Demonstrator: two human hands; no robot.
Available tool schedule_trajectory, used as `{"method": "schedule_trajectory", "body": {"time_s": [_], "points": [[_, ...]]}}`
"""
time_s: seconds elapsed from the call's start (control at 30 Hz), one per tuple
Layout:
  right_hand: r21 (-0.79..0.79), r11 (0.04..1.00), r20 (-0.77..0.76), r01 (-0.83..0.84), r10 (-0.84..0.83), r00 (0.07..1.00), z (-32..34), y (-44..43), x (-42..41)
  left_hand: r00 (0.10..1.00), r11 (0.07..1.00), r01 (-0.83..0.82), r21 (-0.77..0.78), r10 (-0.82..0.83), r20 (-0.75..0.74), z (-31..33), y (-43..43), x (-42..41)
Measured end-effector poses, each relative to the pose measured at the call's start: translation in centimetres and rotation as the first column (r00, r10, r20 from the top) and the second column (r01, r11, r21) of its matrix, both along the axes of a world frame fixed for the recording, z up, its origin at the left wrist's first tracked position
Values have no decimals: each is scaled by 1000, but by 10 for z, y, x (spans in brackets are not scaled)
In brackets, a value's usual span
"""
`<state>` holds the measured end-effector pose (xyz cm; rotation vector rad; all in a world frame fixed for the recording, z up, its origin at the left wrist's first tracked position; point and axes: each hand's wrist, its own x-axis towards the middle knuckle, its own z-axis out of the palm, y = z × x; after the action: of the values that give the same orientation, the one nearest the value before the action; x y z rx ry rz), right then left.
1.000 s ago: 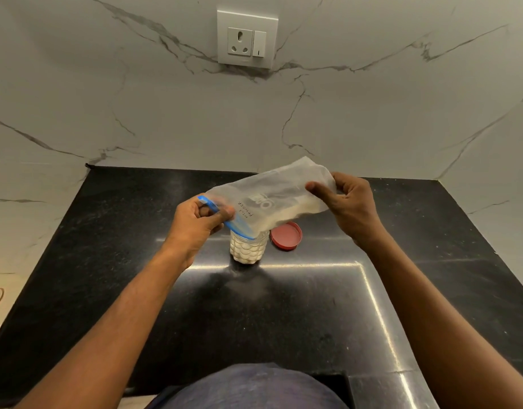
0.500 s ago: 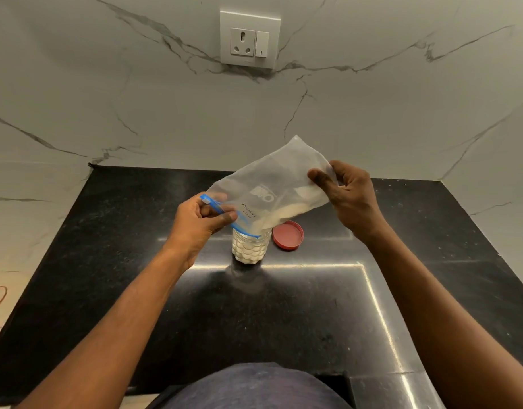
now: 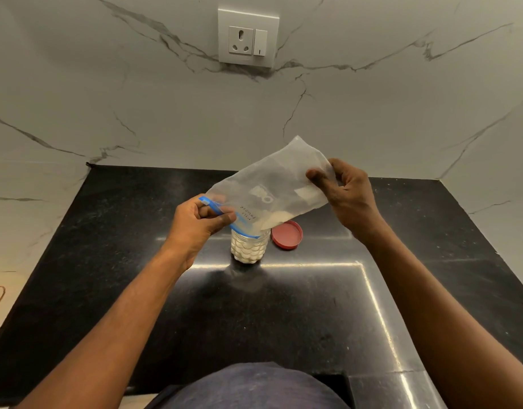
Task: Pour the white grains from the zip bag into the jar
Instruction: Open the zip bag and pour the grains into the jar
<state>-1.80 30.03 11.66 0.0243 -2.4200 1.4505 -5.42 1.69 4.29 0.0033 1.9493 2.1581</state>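
Observation:
A clear zip bag (image 3: 272, 184) with a blue zip strip hangs tilted over a small clear jar (image 3: 249, 250) that stands on the black counter. The bag's blue mouth sits right on the jar's rim. My left hand (image 3: 197, 225) pinches the blue zip edge at the bag's low end. My right hand (image 3: 346, 196) grips the bag's raised bottom end, up and to the right. A little white material lies low in the bag near its mouth. The jar is nearly full of white grains.
The jar's red lid (image 3: 287, 234) lies flat on the black counter (image 3: 112, 261), just right of the jar. Marble walls (image 3: 136, 98) close in the counter at the back and both sides. A white wall socket (image 3: 248, 37) sits high on the back wall.
My right hand has lifted the bag's bottom end higher, so the bag tilts more steeply. The white material in the bag has slid toward the mouth. My left hand has stayed at the jar.

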Motion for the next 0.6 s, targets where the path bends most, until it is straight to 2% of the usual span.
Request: {"method": "schedule_trajectory", "body": {"time_s": [0.1, 0.23, 0.37, 0.43, 0.6], "points": [[23, 998, 50, 61, -62, 997, -6, 6, 4, 999, 1000, -26, 14, 26, 18, -2, -1, 0], [-145, 963, -6, 227, -230, 973, -23, 13, 20, 998, 999, -47, 23, 46, 37, -7, -1, 0], [-224, 958, -20, 180, -189, 982, -42, 6, 30, 997, 999, -54, 6, 53, 55, -10, 0, -3], [-183, 969, -26, 168, -176, 984, -43, 5, 28, 997, 999, -54, -6, 54, 59, -11, -1, -5], [88, 971, -138, 220, -207, 969, -28, 11, 25, 997, 998, -56, 3, 56, 52, -10, -3, -4]]}}
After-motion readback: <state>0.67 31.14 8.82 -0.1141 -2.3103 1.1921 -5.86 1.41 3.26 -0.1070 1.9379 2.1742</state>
